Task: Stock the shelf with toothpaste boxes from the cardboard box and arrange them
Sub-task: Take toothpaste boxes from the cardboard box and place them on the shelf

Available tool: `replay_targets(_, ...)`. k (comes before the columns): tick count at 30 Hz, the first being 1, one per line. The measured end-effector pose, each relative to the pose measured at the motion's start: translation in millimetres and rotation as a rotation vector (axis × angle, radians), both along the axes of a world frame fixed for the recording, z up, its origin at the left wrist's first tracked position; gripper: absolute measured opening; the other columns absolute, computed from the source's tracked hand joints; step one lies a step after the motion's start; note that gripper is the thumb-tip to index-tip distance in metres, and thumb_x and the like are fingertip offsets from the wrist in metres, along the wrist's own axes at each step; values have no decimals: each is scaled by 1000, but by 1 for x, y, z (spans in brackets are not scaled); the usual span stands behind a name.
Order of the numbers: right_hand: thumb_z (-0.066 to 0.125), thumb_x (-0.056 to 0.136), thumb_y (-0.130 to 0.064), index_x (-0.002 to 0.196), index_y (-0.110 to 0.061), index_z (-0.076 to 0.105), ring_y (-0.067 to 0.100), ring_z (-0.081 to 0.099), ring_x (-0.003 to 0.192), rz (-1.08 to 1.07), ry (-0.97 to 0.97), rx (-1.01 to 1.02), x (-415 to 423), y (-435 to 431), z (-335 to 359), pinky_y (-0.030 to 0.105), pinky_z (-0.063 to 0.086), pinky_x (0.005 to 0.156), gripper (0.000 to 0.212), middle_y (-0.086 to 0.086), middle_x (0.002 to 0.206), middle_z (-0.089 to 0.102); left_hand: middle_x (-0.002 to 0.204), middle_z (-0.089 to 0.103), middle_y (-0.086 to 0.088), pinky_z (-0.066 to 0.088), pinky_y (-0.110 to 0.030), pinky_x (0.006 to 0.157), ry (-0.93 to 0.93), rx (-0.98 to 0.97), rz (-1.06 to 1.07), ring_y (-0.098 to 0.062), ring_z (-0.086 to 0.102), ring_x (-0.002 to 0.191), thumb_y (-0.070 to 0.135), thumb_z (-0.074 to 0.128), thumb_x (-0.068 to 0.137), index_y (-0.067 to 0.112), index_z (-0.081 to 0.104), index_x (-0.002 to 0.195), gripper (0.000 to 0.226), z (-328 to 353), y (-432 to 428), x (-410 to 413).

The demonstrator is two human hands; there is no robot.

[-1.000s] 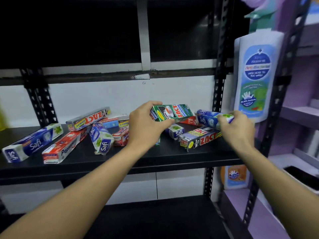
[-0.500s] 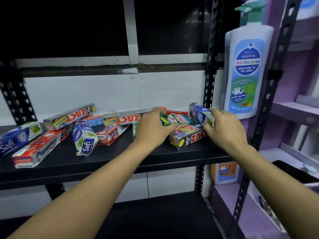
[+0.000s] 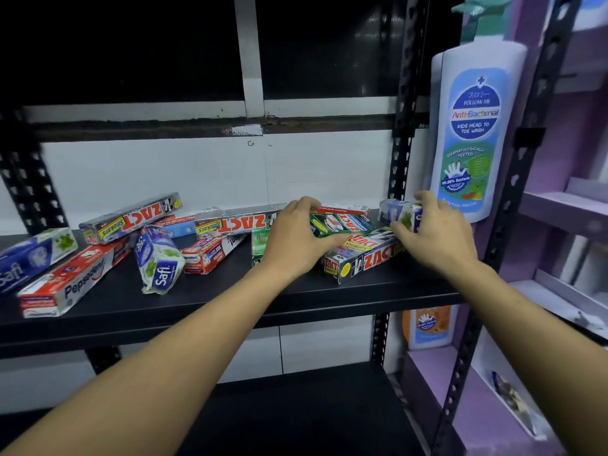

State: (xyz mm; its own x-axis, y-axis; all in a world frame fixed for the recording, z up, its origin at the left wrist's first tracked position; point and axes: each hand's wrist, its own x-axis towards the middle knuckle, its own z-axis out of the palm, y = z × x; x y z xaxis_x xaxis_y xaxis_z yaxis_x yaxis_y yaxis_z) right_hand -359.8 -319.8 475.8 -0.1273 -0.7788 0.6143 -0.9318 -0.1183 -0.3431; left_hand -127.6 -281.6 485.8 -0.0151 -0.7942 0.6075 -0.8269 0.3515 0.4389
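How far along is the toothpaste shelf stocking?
Done: many boxes are already on the shelf. In hand: the left-hand grip holds a green Zact box at the right-side pile; the right-hand grip pinches a small Safi box. Left: arranging, since the Pepsodent box, crumpled Safi box and Zact Smokers box lie askew. The cardboard box is out of view, so remaining stock is unknown.

A black shelf (image 3: 230, 311) spans the middle of the frame. Toothpaste boxes lie scattered flat on it: a blue box (image 3: 33, 258) far left, a red-and-white box (image 3: 72, 281) touching it, a crumpled box (image 3: 159, 261) left of centre, and a silver box (image 3: 362, 260) toward the right.
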Motion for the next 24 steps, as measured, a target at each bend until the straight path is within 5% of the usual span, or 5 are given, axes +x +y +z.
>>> replay_targets(24,69,82,-30,147,-16,30,37,42,128,56,-263,95,-26,23,-16,45,41,99,77,15,144,38,136,49,5,41,-39,101,-179,-76,6,-18,44,124,47,68,82,23,53,130,56,-5,23,4)
